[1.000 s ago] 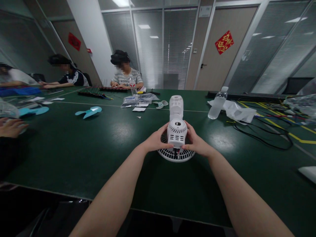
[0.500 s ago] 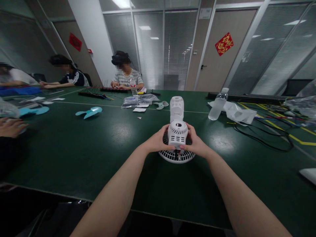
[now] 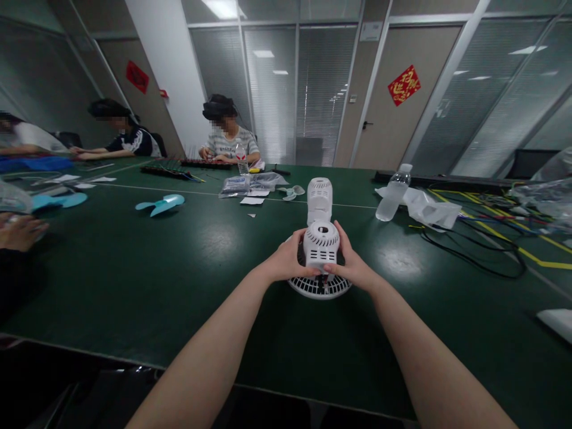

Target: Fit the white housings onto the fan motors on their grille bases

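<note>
Between my two hands is a white fan motor cover (image 3: pixel 321 245) with slots and a round hole near its top. My left hand (image 3: pixel 286 260) presses its left side, thumb at the lower edge. On the opposite side my right hand (image 3: pixel 352 262) grips it the same way, and the thumbs nearly meet. Underneath, a round white fan grille (image 3: pixel 320 291) lies on the green table, partly covered by my hands. Dark and reddish parts show under the cover's near edge. Just beyond stands another white vented part (image 3: pixel 320 199), seemingly the fan's base.
Blue fan blades (image 3: pixel 161 205) lie to the left, near another person's hand (image 3: pixel 20 231). Clear blades (image 3: pixel 292 192) and bagged parts (image 3: pixel 243 183) are farther back. A bottle (image 3: pixel 393 193), white plastic (image 3: pixel 429 205) and black cables (image 3: pixel 473 268) lie right. Several people sit across the table.
Both hands keep hold of the motor cover in nearly the same place, with slight finger shifts. The camera view has tilted a little.
</note>
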Available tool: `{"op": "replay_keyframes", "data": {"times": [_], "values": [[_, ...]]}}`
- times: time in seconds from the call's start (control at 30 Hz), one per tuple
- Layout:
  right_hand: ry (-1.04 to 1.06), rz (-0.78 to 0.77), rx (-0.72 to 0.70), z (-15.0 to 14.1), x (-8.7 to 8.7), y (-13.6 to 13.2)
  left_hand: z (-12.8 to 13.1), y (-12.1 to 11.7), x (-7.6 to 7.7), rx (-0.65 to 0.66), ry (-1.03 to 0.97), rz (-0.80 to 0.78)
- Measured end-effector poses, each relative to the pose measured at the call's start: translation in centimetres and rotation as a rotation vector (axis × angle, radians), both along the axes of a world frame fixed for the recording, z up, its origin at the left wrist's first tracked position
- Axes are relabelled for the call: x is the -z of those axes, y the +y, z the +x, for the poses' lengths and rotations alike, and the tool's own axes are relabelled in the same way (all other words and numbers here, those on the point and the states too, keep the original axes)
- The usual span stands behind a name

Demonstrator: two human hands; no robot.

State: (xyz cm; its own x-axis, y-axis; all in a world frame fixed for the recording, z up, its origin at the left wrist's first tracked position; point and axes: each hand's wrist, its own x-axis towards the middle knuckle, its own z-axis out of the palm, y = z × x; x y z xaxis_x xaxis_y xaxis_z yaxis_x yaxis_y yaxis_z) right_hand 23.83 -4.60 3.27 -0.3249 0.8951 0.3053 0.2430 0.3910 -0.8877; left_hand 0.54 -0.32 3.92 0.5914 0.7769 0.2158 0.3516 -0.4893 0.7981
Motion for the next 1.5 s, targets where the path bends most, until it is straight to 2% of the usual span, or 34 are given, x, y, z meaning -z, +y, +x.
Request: {"op": "replay_keyframes", "data": {"times": [0.27, 0.43, 0.5, 0.57, 0.67, 0.77, 0.9, 1.03, 1.17, 1.23, 1.37, 1.5], "values": [[-0.059, 0.022, 0.014, 0.6, 0.1, 0.4, -0.1, -0.2, 0.1, -0.002, -0.023, 0.023], [-0.069, 0.027, 0.034, 0.5, 0.4, 0.3, -0.3, 0.0, 1.4, 0.027, -0.059, 0.039], [-0.061, 0.014, 0.028, 0.6, 0.5, 0.3, -0.5, 0.4, 2.0, 0.043, -0.176, 0.004], [-0.041, -0.012, 0.001, 0.8, 0.7, 0.4, -0.8, 0.8, 2.3, 0.007, -0.345, -0.039], [0.074, -0.042, -0.011, 1.6, 1.1, 1.0, -1.1, 1.3, 2.1, -0.165, -0.522, -0.043], [0.269, -0.036, 0.188, 2.5, 1.4, 1.7, -1.3, 1.4, 1.4, -0.303, -0.584, -0.013], [0.342, -0.012, 0.481, 3.6, 1.8, 2.6, -1.2, 0.9, 0.7, -0.355, -0.619, 0.016], [0.292, 0.018, 0.645, 4.4, 2.6, 3.0, -0.1, -0.4, 0.1, -0.403, -0.56, 0.059], [0.107, 0.014, 0.704, 4.7, 3.6, 3.2, 2.7, -3.4, 0.1, -0.608, -0.508, 0.06], [0.056, 0.007, 0.722, 4.7, 4.0, 3.3, 4.4, -5.2, 0.5, -0.668, -0.486, 0.032], [-0.044, -0.011, 0.726, 4.7, 4.6, 3.7, 7.0, -7.9, 1.6, -0.676, -0.406, 0.01], [-0.143, -0.009, 0.693, 4.5, 5.0, 4.0, 7.5, -8.1, 2.5, -0.671, -0.306, 0.052]]}}
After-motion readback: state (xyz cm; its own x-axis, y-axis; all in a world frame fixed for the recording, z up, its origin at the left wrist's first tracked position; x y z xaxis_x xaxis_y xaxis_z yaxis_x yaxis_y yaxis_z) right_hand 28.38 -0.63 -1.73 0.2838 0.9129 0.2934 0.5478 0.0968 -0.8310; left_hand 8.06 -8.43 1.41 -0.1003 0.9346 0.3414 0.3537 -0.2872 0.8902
